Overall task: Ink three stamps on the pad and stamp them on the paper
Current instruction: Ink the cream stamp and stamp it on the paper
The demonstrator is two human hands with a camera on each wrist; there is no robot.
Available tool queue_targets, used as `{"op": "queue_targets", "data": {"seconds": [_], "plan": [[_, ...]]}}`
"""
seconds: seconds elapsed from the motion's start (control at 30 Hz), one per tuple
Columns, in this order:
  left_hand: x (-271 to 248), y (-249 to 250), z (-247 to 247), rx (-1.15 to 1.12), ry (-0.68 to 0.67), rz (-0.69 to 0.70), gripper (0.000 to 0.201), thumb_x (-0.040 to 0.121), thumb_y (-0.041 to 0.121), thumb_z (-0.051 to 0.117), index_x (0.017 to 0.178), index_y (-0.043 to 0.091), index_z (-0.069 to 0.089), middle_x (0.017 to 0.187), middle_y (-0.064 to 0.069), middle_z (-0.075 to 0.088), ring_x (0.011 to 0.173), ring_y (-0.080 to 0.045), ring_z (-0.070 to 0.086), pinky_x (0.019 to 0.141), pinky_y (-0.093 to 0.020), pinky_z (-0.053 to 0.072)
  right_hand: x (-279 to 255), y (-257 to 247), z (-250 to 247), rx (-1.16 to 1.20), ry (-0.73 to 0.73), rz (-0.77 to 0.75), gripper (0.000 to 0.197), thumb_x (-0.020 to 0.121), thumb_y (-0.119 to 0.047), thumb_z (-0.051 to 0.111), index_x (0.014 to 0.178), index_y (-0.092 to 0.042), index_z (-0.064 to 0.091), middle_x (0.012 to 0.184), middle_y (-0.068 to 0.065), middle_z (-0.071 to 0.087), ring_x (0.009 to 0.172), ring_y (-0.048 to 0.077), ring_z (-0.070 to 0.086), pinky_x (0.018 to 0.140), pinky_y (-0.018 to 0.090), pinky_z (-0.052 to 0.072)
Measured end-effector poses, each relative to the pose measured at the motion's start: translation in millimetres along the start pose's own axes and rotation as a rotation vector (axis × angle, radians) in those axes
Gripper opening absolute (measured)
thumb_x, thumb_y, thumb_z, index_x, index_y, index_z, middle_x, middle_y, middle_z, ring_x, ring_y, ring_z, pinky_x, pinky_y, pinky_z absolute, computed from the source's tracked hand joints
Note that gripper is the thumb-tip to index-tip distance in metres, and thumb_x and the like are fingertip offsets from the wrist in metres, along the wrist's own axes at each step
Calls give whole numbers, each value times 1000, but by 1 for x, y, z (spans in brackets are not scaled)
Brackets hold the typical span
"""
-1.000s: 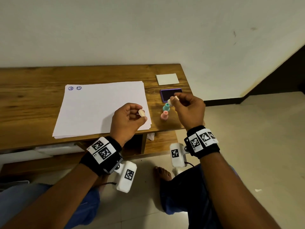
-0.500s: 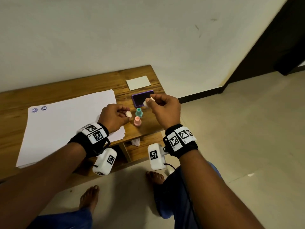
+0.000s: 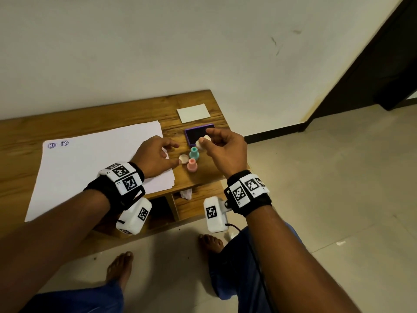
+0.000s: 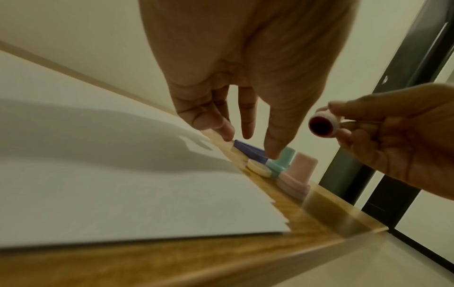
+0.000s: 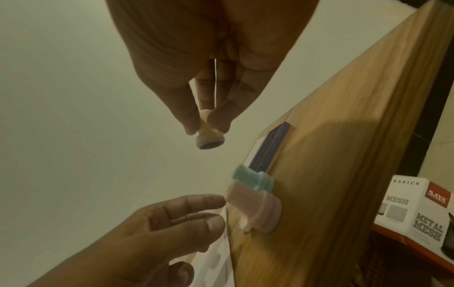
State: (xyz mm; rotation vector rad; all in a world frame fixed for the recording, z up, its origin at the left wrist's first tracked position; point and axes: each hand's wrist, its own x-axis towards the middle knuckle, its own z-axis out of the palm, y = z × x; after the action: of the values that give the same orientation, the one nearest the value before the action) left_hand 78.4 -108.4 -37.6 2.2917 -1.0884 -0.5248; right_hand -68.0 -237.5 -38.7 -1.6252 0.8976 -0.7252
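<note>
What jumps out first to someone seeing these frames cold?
The right hand pinches a cream stamp above the purple ink pad at the table's right end. Beside it, the left hand hovers with loose fingers over a small cream cap, which lies next to the upright teal stamp and pink stamp. Two round blue prints mark the far left corner of the white paper.

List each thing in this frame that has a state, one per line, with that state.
cream stamp: uncapped, pinched in the right hand, off the table
cream cap: off, lying on the table by the left hand
left hand: open, holding nothing
teal stamp: upright, capped
pink stamp: upright, capped
ink pad: lid off, open
white lid: lying flat behind the pad
paper: two stamped marks in its far left corner
</note>
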Motion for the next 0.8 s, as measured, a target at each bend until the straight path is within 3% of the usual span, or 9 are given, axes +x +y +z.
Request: {"op": "queue_targets", "data": {"seconds": [0.13,0.27,0.4,0.53,0.8], "plan": [[-1,-6,-2,-50,38,-37,36,81,29,75,115,19,67,113,-2,65,89,-12,57,72,-21,40,1,2,-2,-27,4,14,31,76,-20,86,105,-18,75,91,-2,76,88,11,73,84,40,62],[7,-3,1,-92,71,-89,37,82,22,73,118,16,66,115,-3,65,92,-12,56,77,-23,40,2,1,0,-22,33,29,28,75,-19,86,101,-17,76,90,-4,77,87,7,73,87,35,61],[24,4,0,-94,41,-92,43,81,19,72,122,15,61,115,-4,64,100,-18,60,80,-25,43,6,-1,1,3,42,15,26,77,-17,85,101,-18,76,88,-6,76,85,5,73,81,28,61],[43,13,-1,-46,-32,-81,58,77,25,75,131,18,55,124,-4,62,111,-20,59,85,-26,45,23,-2,1,-16,52,11,26,76,-17,86,100,-16,77,88,-3,77,83,7,74,82,31,62],[66,16,7,41,-91,-46,82,65,34,83,137,18,48,132,-7,55,112,-22,57,93,-37,50,59,-13,19,-403,-108,-137,31,80,-29,81,108,-16,76,104,0,77,95,14,71,89,32,59]]}}
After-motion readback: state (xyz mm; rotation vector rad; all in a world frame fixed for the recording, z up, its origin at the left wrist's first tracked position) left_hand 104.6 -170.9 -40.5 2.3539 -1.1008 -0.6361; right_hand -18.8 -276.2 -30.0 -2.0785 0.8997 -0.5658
